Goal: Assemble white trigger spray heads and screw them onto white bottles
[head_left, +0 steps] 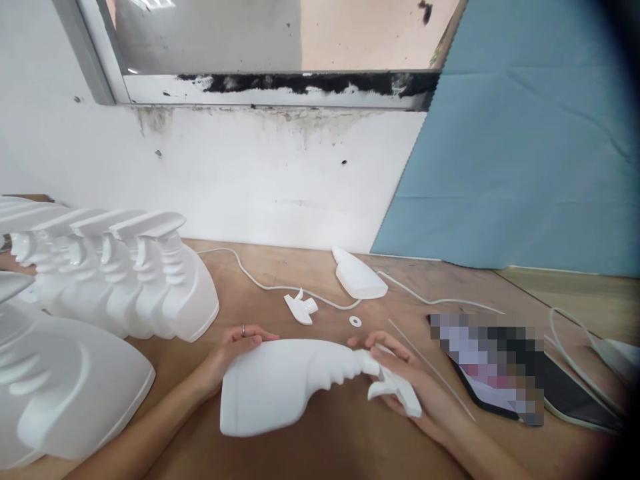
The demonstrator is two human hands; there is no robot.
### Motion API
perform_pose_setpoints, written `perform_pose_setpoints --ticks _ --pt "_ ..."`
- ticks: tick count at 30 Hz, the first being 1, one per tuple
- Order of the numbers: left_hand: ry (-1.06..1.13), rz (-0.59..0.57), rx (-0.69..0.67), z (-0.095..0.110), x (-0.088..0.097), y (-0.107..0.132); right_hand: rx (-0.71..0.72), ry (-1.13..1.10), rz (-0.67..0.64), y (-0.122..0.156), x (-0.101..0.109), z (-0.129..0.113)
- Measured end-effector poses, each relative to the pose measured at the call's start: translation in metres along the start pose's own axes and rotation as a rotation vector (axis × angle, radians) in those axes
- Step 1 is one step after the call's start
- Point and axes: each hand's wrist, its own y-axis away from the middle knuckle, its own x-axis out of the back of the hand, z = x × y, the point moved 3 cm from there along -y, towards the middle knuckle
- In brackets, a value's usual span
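A white spray bottle (280,387) lies on its side just above the wooden table, its ribbed neck pointing right. My left hand (243,343), with a ring on one finger, is closed round the upper edge near its base. At the neck, my right hand (403,370) grips a white trigger sprayer head (397,393), which meets the bottle's mouth; whether it is threaded on, I cannot tell. Beyond the bottle lie a second trigger head (301,309) and a white ring washer (355,321). To the right of my right hand rests a thin white tube (433,370).
White spray bottles (185,300) stand in a row at left, with another bottle (75,393) nearer me. A smaller white bottle (361,279) lies by the wall. At right are a phone (480,393) with a blurred screen, a dark flat device (575,397) and a white cable (445,300).
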Motion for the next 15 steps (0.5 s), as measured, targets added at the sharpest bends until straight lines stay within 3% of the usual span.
perform_pose_setpoints --ticks 7,11,15 --pt "0.063 0.030 0.019 0.005 -0.001 -0.003 -0.105 -0.524 -0.167 0.002 0.010 -0.002" --pt "-0.073 0.012 0.007 0.001 -0.011 -0.002 0.007 -0.458 -0.103 -0.002 0.007 -0.004" --pt "-0.303 -0.042 -0.127 -0.005 -0.038 0.004 0.210 -0.376 -0.013 -0.013 -0.011 -0.011"
